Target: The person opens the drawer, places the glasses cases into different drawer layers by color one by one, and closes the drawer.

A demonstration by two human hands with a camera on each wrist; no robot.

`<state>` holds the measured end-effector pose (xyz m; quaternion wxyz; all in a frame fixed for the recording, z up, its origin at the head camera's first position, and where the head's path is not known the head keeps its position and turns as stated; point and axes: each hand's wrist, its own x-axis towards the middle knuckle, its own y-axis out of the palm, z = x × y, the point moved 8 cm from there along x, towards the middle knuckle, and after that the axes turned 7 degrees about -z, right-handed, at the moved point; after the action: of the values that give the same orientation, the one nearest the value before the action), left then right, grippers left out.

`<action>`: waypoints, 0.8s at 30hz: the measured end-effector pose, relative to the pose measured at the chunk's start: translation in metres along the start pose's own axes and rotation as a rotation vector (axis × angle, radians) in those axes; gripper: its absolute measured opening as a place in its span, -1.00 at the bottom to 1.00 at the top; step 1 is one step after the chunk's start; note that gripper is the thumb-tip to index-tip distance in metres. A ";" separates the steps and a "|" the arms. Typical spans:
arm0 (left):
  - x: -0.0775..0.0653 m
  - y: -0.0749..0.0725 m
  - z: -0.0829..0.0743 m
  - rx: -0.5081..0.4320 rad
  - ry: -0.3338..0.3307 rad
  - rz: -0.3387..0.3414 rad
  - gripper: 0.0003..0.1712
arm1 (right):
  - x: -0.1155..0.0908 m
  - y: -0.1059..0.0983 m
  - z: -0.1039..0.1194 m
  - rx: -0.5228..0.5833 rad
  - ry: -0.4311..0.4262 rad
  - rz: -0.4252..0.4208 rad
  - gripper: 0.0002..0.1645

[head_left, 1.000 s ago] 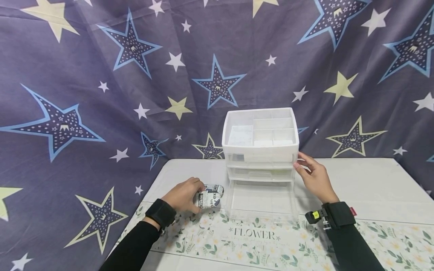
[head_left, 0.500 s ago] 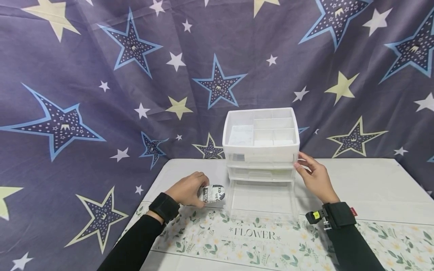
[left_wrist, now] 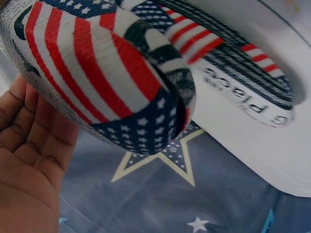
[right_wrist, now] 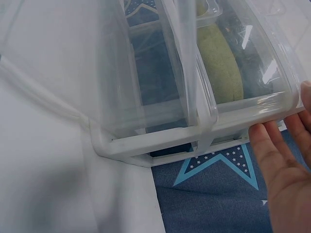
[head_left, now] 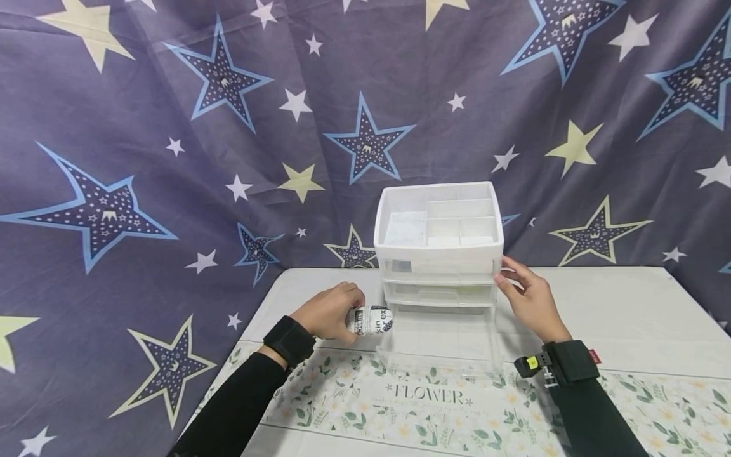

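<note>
My left hand [head_left: 328,314] grips a rounded, oblong thing [head_left: 372,320] with newspaper-like print, held at the left edge of the pulled-out bottom drawer [head_left: 440,336]. Flags and stripes cover it in the left wrist view [left_wrist: 97,68], with a dark slit at its end. A similarly printed shape [left_wrist: 233,58] shows behind it there; I cannot tell whether it is part of the same thing. The white and clear drawer unit [head_left: 438,254] stands upright. On its right side my right hand [head_left: 533,301] holds the frame's edge, thumb at the front, fingers along the side.
A green thing [right_wrist: 218,63] shows through the clear plastic in the right wrist view. Several compartments divide the unit's top tray [head_left: 495,222]. The white table [head_left: 599,311] bears a floral strip [head_left: 411,431] with "FLOWER" on it. A star-patterned cloth [head_left: 428,139] hangs behind.
My left hand has lifted the printed thing and carried it right to the bottom drawer's left edge. My right hand and the drawer unit have stayed in place.
</note>
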<state>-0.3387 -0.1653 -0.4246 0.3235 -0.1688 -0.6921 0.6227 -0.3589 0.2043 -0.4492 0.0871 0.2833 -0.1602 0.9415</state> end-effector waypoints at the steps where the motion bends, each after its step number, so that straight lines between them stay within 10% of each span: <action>1: 0.003 0.000 -0.002 0.004 0.002 0.001 -0.35 | 0.000 0.000 0.000 0.002 -0.003 -0.001 -0.37; 24: 0.045 -0.001 -0.042 -0.027 0.084 0.023 -0.35 | 0.001 0.000 0.001 -0.031 0.012 0.011 -0.36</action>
<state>-0.3437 -0.1051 -0.4118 0.3430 -0.2069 -0.6842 0.6094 -0.3588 0.2041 -0.4480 0.0870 0.2752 -0.1756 0.9412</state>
